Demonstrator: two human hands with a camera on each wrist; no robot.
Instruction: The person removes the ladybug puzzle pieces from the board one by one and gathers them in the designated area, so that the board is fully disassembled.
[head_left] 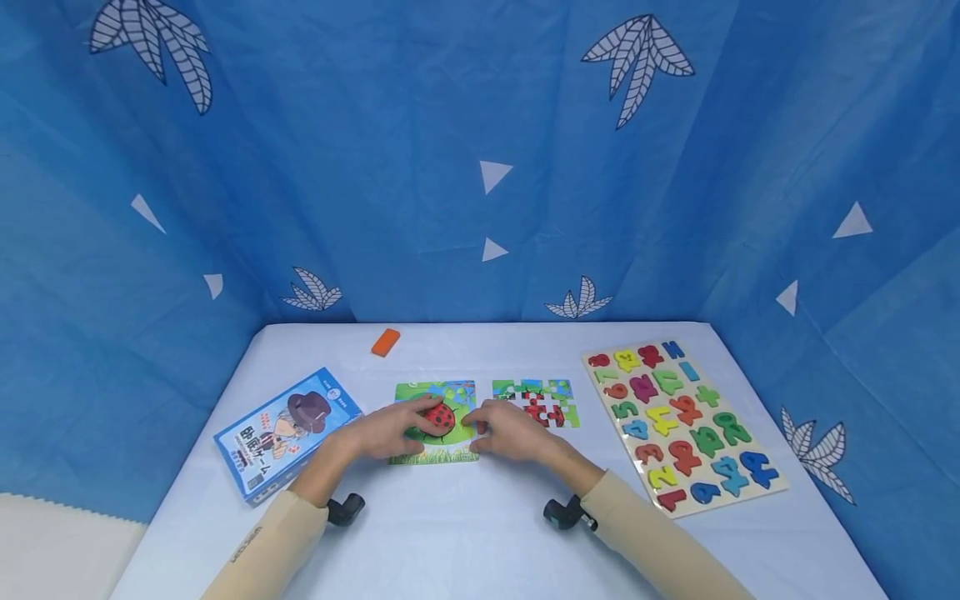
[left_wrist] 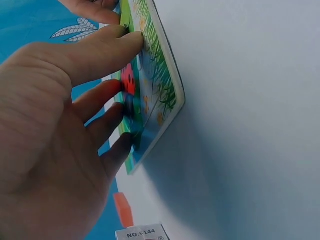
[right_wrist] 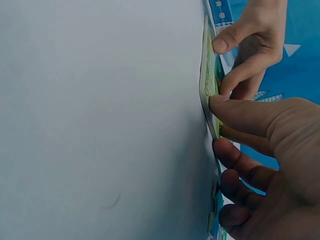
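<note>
A ladybug picture board [head_left: 441,452] lies flat on the table, red beetle on green grass. My left hand [head_left: 390,427] rests on its left part, thumb at the grassy near side and fingers spread across the picture. In the left wrist view the fingers [left_wrist: 102,95] touch the board's face. At the board's right edge is my right hand [head_left: 513,429], its thumb [right_wrist: 237,112] on the near corner and its other fingers bent alongside. Just beyond this hand lie several jigsaw pieces [head_left: 558,388] with matching colours, partly covered by it.
A blue card-game box [head_left: 281,433] lies at the left. An orange block [head_left: 386,342] sits near the back edge. On the right, a wooden board [head_left: 630,467] bears coloured number and letter shapes. Blue curtain [head_left: 420,167] surrounds the white table [head_left: 450,533] on three sides.
</note>
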